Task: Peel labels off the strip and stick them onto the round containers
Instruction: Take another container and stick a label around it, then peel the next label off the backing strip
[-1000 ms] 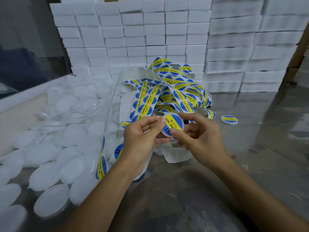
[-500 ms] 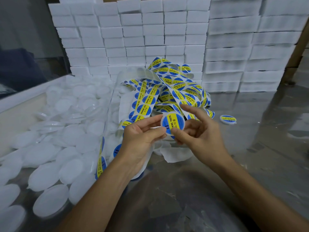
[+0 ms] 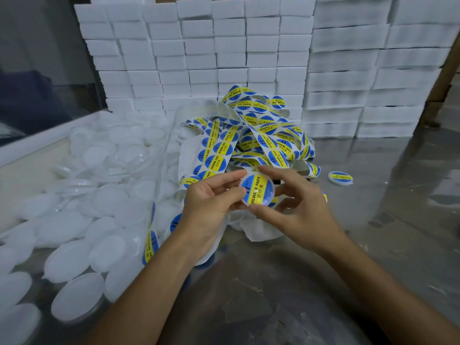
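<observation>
Fingers [image 3: 258, 210] apparently pinch labelled container [image 3: 257, 190], text running bottom-to-top.

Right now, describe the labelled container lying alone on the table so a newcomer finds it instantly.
Start at the wall of white boxes, then drop to the tangled label strip before it. Right of that heap, alone on the shiny table, lies a small round container, already labelled blue and yellow, unlike the bare white ones heaped left.

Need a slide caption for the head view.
Both hands hold a labelled round container before the tangled label strip.
</observation>
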Available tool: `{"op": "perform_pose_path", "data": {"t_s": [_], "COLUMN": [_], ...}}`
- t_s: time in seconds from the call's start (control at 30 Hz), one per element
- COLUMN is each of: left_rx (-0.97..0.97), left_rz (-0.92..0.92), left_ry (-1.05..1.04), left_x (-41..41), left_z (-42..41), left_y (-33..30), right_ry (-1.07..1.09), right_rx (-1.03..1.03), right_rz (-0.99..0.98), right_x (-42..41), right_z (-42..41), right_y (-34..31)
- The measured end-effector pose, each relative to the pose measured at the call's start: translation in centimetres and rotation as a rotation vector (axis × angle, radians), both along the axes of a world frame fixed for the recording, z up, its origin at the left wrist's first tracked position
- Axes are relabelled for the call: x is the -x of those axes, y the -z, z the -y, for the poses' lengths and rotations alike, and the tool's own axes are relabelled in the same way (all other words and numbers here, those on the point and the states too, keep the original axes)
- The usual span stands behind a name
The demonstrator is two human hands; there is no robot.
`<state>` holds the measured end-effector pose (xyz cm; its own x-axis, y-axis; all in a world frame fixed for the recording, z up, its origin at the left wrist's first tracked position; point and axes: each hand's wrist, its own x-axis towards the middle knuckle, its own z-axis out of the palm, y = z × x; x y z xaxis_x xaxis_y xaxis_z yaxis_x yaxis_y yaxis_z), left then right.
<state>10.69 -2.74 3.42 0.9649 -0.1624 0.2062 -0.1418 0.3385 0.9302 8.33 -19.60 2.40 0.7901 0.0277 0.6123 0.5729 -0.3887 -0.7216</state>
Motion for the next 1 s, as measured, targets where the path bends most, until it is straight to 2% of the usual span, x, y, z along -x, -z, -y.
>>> {"op": "perform_pose_path", "data": {"t_s": [0.13, 0.2, 0.3, 0.4, 0.47, 0.6, 0.73, 0.87, 1.0], "left_rx": [0.0, 0.032, 0.014, -0.104, -0.161, -0.293, -0.557, -0.869, -0.957], "left_rz": [-0.02, -0.008, 0.063, 0.208, 0.308, 0.503, 0.658, 0.607, 0.55], "left_ry": [-0.032, 0.003, -0.025, -0.195, -0.337, -0.617, -0.794, -0.806, -0.674], "left_x": [0.0, 0.2, 0.4, 0.4, 0.2, 0.2, 0.2, -0.1, -0.3], "left_z": [0.0, 0.0, 0.1, 0.0, -0.3, -1.0, -1.9, -2.4, -2.5], "left_y": [-0.2, -0.4, -0.6, -0.6, -0.7, -0.8, -0.6, -0.3, 0.1], "right_ry": [0.059, 0.096, 0.177, 0.298, 0.433, 0.759, 0.867, 0.906, 0.941], "right_rx": [0.179, 0.195, 0.07, -0.145, -0.208, -0.07, 0.089, 0.337, 0.435], "right_rz": [0.122, 0.145, 0.109, 0.055, 0.011, -0.184, -0.368, -0.557, -0.602], "right_x": [-0.2, -0.2, -0.3, -0.8, -1.2, -2.2, -3.1, -4.0, -4.5], "right_z": [0.4, 0.6, 1.5, 3.7, 5.6, 9.3, 11.7, 12.1, 11.8], "right_y": [-0.1, -0.2, -0.5, -1.0, -1.1, 0.0, 1.7, 2.6, 2.9]}}
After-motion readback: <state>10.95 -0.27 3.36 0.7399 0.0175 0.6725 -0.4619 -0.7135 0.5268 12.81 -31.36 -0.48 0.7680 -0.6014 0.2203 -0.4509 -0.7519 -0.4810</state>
